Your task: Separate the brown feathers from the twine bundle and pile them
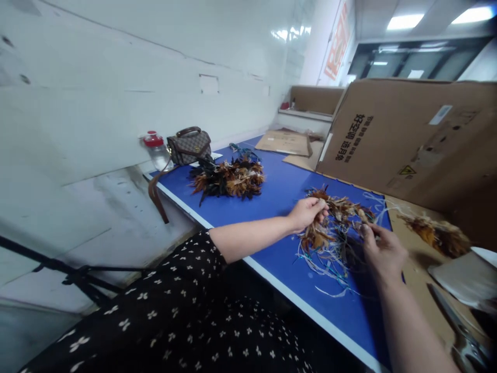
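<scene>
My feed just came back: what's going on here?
A person's bare left hand and right hand pinch a strip of brown feathers over a blue tabletop. A fuller pile of black-and-brown feathers lies near a brown checked handbag. Metal scissors lie on flat brown cardboard, in neither hand.

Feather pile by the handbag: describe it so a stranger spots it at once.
Find the blue tabletop, then the checked brown handbag near its left end in the picture. Just right of the bag and slightly lower lies the feather pile. Mixed black and rust-brown, it differs from the browner feathers tangled with pale strands and the feather clump on the cardboard.
</scene>
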Available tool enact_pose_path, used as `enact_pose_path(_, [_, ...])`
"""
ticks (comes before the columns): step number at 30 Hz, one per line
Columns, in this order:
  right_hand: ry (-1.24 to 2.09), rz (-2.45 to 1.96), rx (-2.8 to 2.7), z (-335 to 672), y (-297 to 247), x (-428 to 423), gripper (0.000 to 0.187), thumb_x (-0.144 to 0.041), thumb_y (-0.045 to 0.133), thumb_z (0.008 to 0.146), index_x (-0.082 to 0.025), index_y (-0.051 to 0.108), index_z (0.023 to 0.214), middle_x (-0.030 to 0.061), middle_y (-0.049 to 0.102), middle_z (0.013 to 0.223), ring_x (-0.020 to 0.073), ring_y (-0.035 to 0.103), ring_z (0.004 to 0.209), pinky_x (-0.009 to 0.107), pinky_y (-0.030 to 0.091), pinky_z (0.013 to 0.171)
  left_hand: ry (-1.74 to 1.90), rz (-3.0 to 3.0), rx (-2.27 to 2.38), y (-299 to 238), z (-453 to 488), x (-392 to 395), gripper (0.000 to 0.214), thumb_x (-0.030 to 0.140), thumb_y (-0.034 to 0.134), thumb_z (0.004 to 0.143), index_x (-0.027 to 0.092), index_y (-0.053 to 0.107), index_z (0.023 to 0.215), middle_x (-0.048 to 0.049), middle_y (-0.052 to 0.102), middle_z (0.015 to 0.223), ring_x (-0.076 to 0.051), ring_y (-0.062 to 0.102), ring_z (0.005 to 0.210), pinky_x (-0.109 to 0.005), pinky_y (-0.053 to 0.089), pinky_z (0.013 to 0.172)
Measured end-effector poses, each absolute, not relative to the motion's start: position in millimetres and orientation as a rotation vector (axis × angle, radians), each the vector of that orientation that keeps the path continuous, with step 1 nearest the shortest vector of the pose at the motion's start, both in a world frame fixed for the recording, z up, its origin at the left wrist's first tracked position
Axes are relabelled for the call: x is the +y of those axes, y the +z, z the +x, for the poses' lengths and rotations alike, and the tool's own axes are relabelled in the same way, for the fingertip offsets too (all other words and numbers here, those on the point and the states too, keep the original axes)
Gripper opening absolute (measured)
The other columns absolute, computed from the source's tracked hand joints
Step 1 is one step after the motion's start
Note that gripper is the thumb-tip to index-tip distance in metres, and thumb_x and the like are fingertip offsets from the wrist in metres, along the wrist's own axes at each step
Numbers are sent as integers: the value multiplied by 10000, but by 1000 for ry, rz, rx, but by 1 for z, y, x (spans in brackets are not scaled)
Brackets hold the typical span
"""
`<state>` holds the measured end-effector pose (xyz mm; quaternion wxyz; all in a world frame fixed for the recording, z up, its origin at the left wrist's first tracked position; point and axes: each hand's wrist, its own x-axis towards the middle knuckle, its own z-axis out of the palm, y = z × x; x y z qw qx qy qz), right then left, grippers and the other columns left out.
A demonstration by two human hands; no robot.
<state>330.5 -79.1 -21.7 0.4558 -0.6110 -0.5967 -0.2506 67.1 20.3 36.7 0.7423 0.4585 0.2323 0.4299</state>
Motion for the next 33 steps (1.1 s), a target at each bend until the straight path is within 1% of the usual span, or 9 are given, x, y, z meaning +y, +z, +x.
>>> enact_pose_path(3, [-653, -1419, -1501, 308, -19, -77, 295, -476, 697, 1132, -231, 859, 1153, 102, 872, 1025, 273, 794, 919, 422, 623, 904, 937, 976, 567, 37, 83, 7, 375, 438, 937, 996, 121, 770, 886, -28, 763, 775, -112, 644, 667, -271, 506, 731])
enact_pose_path(8, [-747, -1336, -1613, 288, -14, -79, 180, -366, 749, 1081, -242, 864, 1140, 115, 883, 1034, 273, 791, 921, 433, 615, 931, 1018, 879, 667, 31, 104, -7, 410, 496, 993, 924, 139, 803, 859, -24, 763, 781, -129, 628, 717, -316, 550, 832])
enact_pose_path(13, [-839, -1312, -1736, 282, -12, -82, 170, -313, 763, 1040, -243, 860, 1161, 110, 865, 994, 252, 735, 874, 416, 551, 879, 1071, 797, 704, 19, 112, -10, 482, 547, 1065, 810, 158, 781, 796, 9, 690, 707, -142, 596, 715, -333, 553, 829])
enact_pose_path(18, [-876, -1294, -1845, 274, -13, -82, 142, -255, 761, 1041, -245, 855, 1146, 98, 839, 963, 237, 686, 848, 406, 479, 830, 1060, 729, 637, 9, 115, -14, 552, 576, 1119, 700, 159, 761, 752, 12, 658, 677, -167, 641, 759, -358, 570, 863])
enact_pose_path(23, [-850, -1292, -1914, 271, -14, -80, 187, -237, 764, 1027, -248, 861, 1186, 81, 786, 893, 236, 647, 831, 401, 427, 804, 1063, 668, 548, 7, 114, -18, 567, 554, 1167, 610, 139, 827, 792, -44, 744, 756, -204, 709, 871, -418, 563, 1035])
enact_pose_path(26, [-828, -1289, -1948, 271, -14, -79, 130, -241, 763, 1031, -251, 853, 1126, 76, 760, 866, 233, 627, 826, 396, 406, 804, 1048, 639, 497, 7, 112, -19, 591, 542, 1191, 553, 134, 845, 803, -64, 779, 800, -197, 710, 883, -423, 543, 1087])
enact_pose_path(29, [-811, -1288, -1998, 268, -14, -80, 88, -250, 746, 1051, -259, 832, 1068, 75, 765, 883, 227, 616, 833, 400, 410, 822, 1008, 620, 467, 8, 109, -18, 575, 518, 1196, 564, 137, 819, 773, -49, 771, 793, -172, 685, 833, -396, 541, 1035])
enact_pose_path(31, [-797, -1288, -2039, 267, -14, -80, 95, -261, 729, 1070, -261, 822, 1050, 77, 776, 899, 224, 621, 844, 405, 428, 844, 961, 616, 455, 8, 105, -16, 545, 489, 1182, 623, 127, 799, 760, -51, 756, 765, -169, 675, 786, -381, 542, 965])
enact_pose_path(33, [-776, -1290, -2072, 268, -14, -80, 111, -277, 718, 1085, -261, 826, 1068, 78, 788, 912, 222, 642, 858, 408, 457, 874, 910, 612, 447, 8, 100, -12, 495, 449, 1149, 713, 109, 794, 777, -61, 743, 737, -173, 673, 732, -371, 541, 889])
